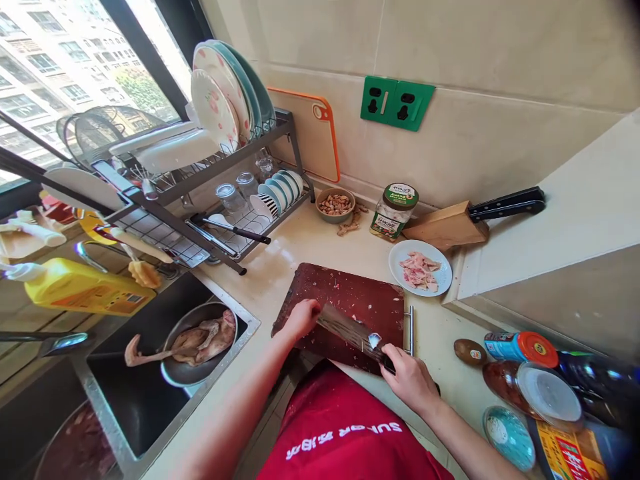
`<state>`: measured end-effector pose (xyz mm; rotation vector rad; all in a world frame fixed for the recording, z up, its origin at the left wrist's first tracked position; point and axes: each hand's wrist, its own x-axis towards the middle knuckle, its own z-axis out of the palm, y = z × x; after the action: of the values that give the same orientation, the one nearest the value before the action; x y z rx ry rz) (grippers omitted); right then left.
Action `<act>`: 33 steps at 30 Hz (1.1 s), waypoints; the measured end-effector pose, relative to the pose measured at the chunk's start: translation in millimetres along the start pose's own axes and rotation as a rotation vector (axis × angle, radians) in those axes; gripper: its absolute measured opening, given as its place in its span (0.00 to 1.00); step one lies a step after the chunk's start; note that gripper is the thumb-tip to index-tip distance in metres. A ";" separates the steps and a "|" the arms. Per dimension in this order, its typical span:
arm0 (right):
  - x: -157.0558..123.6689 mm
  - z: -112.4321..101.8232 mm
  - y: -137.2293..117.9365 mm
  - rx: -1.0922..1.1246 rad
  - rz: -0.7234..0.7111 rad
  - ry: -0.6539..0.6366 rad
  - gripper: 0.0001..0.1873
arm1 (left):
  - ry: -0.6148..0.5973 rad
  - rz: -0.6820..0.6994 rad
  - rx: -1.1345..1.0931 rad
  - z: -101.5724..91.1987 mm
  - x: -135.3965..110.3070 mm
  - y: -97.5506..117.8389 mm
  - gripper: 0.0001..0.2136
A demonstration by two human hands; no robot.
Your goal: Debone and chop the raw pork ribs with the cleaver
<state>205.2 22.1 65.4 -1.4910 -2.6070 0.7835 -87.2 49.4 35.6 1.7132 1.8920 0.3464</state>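
My right hand (pixel 411 381) is wrapped round the dark handle of a cleaver (pixel 346 329). The wide, wet-looking blade lies across the view above the near part of a dark red-brown cutting board (pixel 345 287). At the blade's far left end, my left hand (pixel 301 320) has its fingers closed against the metal; its fingertips are partly hidden. Small pale scraps dot the board and a bright glint shows near the handle. Beyond the board's right corner, a white plate (pixel 442 277) carries pieces of raw, pale pink meat or skin (pixel 420 270).
Left, a sink (pixel 135 417) holds a metal bowl (pixel 187 381) with a plucked bird (pixel 200 343). Behind stand a dish rack (pixel 215 180), a bowl of brown pieces (pixel 335 215), a green-lidded jar (pixel 395 210) and a knife block (pixel 445 225). Bottles and containers (pixel 547 393) crowd the right.
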 end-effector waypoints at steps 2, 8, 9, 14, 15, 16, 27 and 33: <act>-6.2 -0.8 12.5 -0.084 -0.031 -0.024 0.08 | -0.042 -0.052 -0.036 -3.1 7.7 -4.8 0.05; -12.4 -5.6 28.4 -0.257 -0.162 -0.087 0.14 | -0.050 0.061 0.031 -5.4 17.9 4.8 0.08; -12.9 -5.9 29.2 -0.268 -0.186 -0.092 0.15 | -0.054 0.093 0.061 -3.9 17.3 9.8 0.08; -17.4 -4.1 33.9 -0.299 -0.255 -0.129 0.15 | -0.091 0.073 0.156 5.7 10.1 36.5 0.08; -18.3 -3.5 34.9 -0.305 -0.255 -0.135 0.15 | -0.093 0.085 0.152 7.7 8.1 41.1 0.08; -18.9 -2.8 35.8 -0.310 -0.252 -0.140 0.15 | -0.096 0.107 0.137 9.9 6.1 45.4 0.08; -7.6 4.4 37.8 -0.342 -0.297 -0.147 0.13 | -0.083 0.100 0.276 66.3 -5.7 98.4 0.09; 0.9 7.4 40.9 -0.353 -0.359 -0.094 0.13 | -0.029 0.067 -0.027 68.3 -4.4 90.2 0.11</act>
<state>235.3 36.7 40.7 -1.0029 -3.0804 0.3804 25.9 46.8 29.8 1.7577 1.8047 0.3700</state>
